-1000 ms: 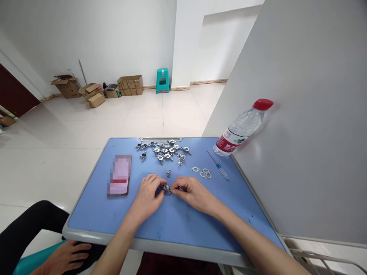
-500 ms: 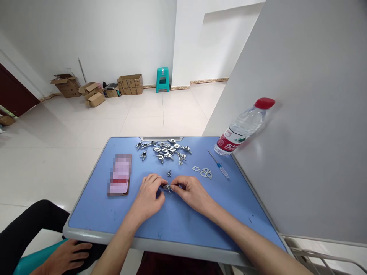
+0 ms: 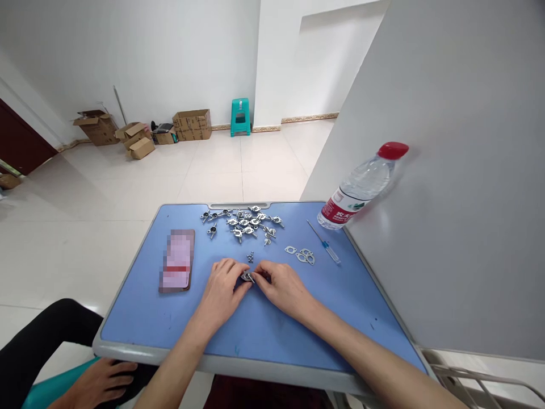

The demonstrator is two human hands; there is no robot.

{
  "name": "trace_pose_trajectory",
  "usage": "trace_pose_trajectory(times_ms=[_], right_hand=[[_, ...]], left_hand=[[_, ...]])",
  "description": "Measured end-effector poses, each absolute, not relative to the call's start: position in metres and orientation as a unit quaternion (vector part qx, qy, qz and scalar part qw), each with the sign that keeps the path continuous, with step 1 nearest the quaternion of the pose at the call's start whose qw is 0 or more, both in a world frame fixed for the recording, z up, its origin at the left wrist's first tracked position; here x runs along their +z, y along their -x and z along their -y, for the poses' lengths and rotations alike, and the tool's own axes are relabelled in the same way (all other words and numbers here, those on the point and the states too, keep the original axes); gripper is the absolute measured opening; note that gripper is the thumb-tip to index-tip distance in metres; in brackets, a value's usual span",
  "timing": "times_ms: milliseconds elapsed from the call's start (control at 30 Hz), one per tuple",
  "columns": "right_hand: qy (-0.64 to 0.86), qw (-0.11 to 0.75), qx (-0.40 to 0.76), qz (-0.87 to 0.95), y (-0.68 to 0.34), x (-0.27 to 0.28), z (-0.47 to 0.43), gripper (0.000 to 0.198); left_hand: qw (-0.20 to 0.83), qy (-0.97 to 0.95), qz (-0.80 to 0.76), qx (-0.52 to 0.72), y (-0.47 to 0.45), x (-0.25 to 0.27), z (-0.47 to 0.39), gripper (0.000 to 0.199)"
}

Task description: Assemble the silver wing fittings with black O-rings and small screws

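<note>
My left hand (image 3: pixel 222 289) and my right hand (image 3: pixel 281 287) meet over the middle of the blue table (image 3: pixel 140 318). Between their fingertips they pinch one small metal fitting (image 3: pixel 247 277), which rests low on the tabletop. Just beyond the fingers lie a few tiny screws (image 3: pixel 251 257). Farther back sits a heap of several similar metal fittings (image 3: pixel 244 221). A few flat metal plates (image 3: pixel 301 255) lie to the right of my hands.
A phone (image 3: pixel 177 259) lies on the left of the table. A small screwdriver (image 3: pixel 324 243) and a water bottle (image 3: pixel 361 185) with a red cap are at the right, against a grey panel. Another person's hand (image 3: pixel 96 383) rests below the table's left corner.
My hands have closed in on the fitting and lowered it slightly toward the table; the fingertips are now tighter together. The other things have not moved.
</note>
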State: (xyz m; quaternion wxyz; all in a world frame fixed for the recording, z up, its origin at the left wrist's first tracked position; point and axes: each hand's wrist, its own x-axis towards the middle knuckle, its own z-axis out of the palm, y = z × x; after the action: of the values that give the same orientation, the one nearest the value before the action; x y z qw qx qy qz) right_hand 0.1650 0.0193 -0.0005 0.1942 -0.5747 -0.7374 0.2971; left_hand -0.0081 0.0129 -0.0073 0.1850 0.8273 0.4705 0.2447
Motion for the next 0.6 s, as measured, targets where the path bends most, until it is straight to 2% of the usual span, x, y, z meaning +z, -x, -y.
trace_pose_trajectory(times_ms=[233, 467, 600], right_hand=[[0.578, 0.166, 0.252, 0.758, -0.170, 0.008, -0.019, 0.018], [0.565, 0.101, 0.246, 0.781, -0.176, 0.014, -0.016, 0.012], [0.559, 0.094, 0.229, 0.791, -0.174, 0.008, -0.016, 0.011]], left_hand=[[0.156, -0.824, -0.485, 0.249, 0.008, -0.010, -0.013, 0.006], [0.127, -0.824, -0.487, 0.261, 0.007, -0.009, -0.012, 0.017], [0.121, -0.826, -0.486, 0.259, 0.006, -0.007, -0.012, 0.020]])
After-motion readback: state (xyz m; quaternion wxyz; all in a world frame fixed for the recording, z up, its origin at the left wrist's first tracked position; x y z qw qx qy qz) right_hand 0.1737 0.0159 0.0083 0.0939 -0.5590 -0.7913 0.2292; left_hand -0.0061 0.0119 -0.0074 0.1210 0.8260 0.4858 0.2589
